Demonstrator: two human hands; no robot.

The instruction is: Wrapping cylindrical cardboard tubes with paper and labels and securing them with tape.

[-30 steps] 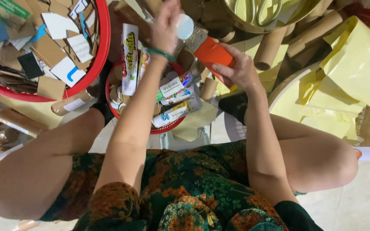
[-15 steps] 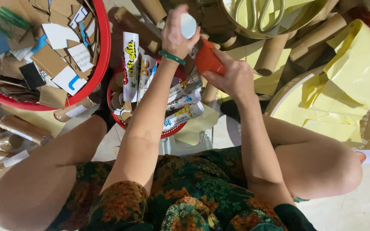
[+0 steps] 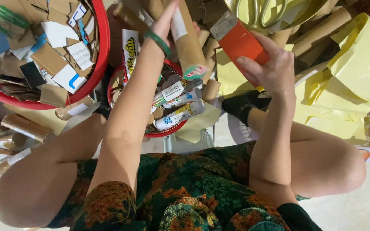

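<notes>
Above the small red basket (image 3: pixel 115 83): cardboard tube (image 3: pixel 190 40), orange scraper (image 3: pixel 241 42).
I log the tube clasped in my left hand (image 3: pixel 170 19), long axis near upright, lower end tilting toward the basket, presumably steadied for scraping; right hand (image 3: pixel 268 68) clenched around the scraper, metal end pointing up-left, close beside the tube.

Centre: the small red round basket (image 3: pixel 180 128) of printed paper-wrapped tubes (image 3: pixel 178 115) sits between the knees.
10 o'clock: the large red round basket (image 3: pixel 101 51) of cardboard scraps lies just beside it.
9 o'clock: loose brown cardboard tubes (image 3: pixel 22 126) lie on the floor.
12 o'clock: left hand (image 3: pixel 168 21) on a brown cardboard tube (image 3: pixel 191 42).
1 o'clock: right hand (image 3: pixel 270 70) under an orange rectangular card piece (image 3: pixel 240 42).
2 o'clock: yellow paper sheets (image 3: pixel 360 64) lie beyond the right knee.
</notes>
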